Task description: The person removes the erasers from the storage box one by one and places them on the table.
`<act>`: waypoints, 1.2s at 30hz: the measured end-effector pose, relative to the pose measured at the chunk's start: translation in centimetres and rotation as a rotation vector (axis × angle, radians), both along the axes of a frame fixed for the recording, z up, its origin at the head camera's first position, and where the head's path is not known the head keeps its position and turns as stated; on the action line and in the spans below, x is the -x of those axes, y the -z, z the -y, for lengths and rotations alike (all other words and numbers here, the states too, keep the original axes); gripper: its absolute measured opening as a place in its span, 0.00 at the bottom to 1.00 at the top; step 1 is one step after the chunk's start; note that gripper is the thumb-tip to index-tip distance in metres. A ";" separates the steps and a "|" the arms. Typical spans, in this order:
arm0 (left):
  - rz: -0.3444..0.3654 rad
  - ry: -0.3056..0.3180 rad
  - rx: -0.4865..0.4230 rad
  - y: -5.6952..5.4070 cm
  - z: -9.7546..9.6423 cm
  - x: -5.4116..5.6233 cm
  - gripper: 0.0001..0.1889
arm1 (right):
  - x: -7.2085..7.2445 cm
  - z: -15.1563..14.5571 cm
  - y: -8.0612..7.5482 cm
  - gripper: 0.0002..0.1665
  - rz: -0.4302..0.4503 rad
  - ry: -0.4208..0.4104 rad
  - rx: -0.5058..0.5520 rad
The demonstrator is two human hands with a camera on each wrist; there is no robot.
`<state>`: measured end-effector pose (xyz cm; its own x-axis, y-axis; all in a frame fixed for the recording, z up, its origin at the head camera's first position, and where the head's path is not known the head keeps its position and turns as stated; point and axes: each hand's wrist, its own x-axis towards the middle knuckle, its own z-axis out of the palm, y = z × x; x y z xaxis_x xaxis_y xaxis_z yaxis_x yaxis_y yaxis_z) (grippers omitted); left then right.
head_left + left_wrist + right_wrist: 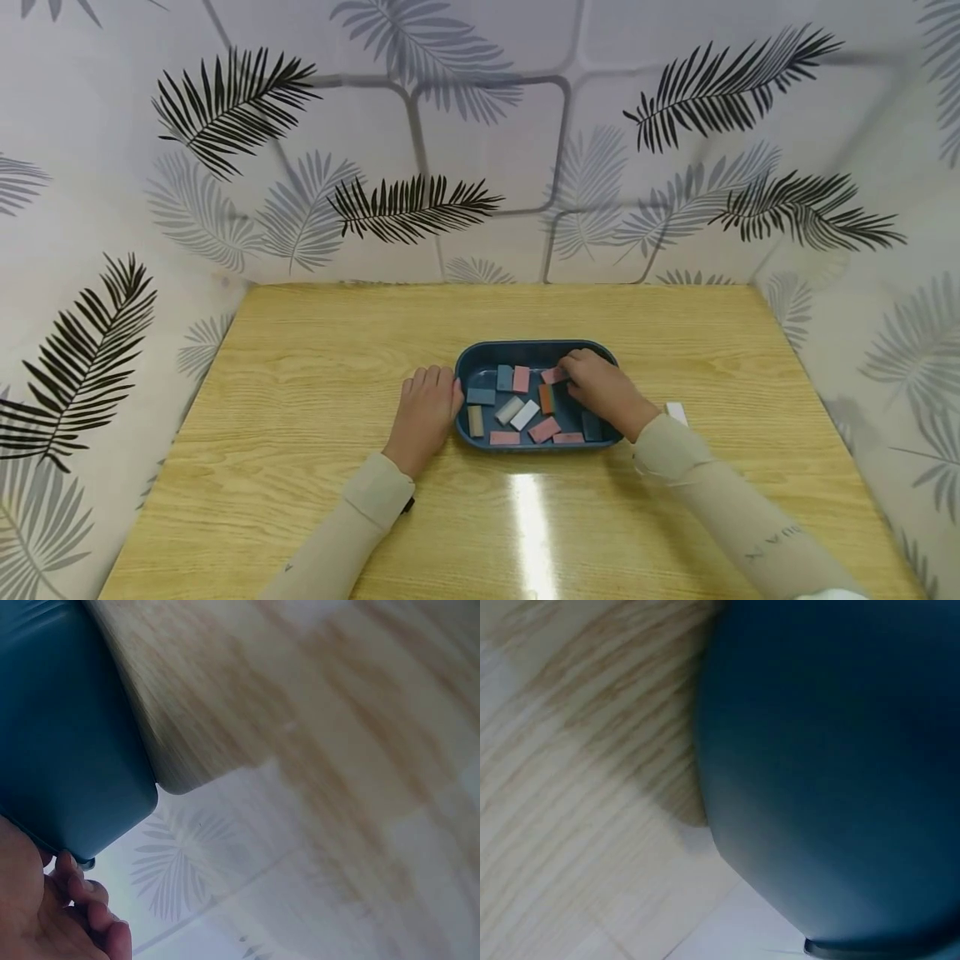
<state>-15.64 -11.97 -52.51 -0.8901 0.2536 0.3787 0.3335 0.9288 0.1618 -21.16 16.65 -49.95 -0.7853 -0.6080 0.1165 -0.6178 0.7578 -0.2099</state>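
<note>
A dark blue oblong tub [536,447] stands on the wooden table with several small rectangular blocks inside. My left hand [429,408] grips its left end, fingers curled at the rim, as the left wrist view also shows beside the tub's outer wall [82,742]. Over the right end, my right hand [603,387] reaches in and pinches a pink block [553,376] between fingertips and thumb. Just below that lies an orange-and-green block [547,398]. The right wrist view has only the tub's outer wall [817,765]; the right fingers are hidden there.
Other blocks in the tub include a white one [525,414], a blue one [482,397], a beige one [476,421] and a pink one [544,429]. A white block [677,412] lies on the table [322,358] by the right sleeve. Leaf-patterned walls [480,142] surround the table.
</note>
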 end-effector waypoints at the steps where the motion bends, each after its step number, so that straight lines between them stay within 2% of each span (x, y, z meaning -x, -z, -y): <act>1: 0.002 0.000 0.003 0.0 0.0 0.0 0.12 | 0.0 0.1 0.1 0.16 -0.001 -0.001 -0.011; 5: 0.001 0.003 0.011 -0.1 0.1 0.0 0.12 | 0.0 0.4 0.3 0.16 0.002 0.006 -0.038; 19: -0.013 -0.011 0.018 -0.5 0.0 -0.2 0.10 | 0.5 0.5 0.9 0.10 -0.048 0.020 -0.019; 27: -0.027 -0.015 0.011 -0.6 0.0 -0.3 0.10 | 0.6 0.5 0.7 0.08 -0.004 0.035 -0.007; 36: 0.007 -0.029 0.017 -0.6 0.0 -0.3 0.10 | 0.4 0.4 0.5 0.10 0.058 0.062 0.024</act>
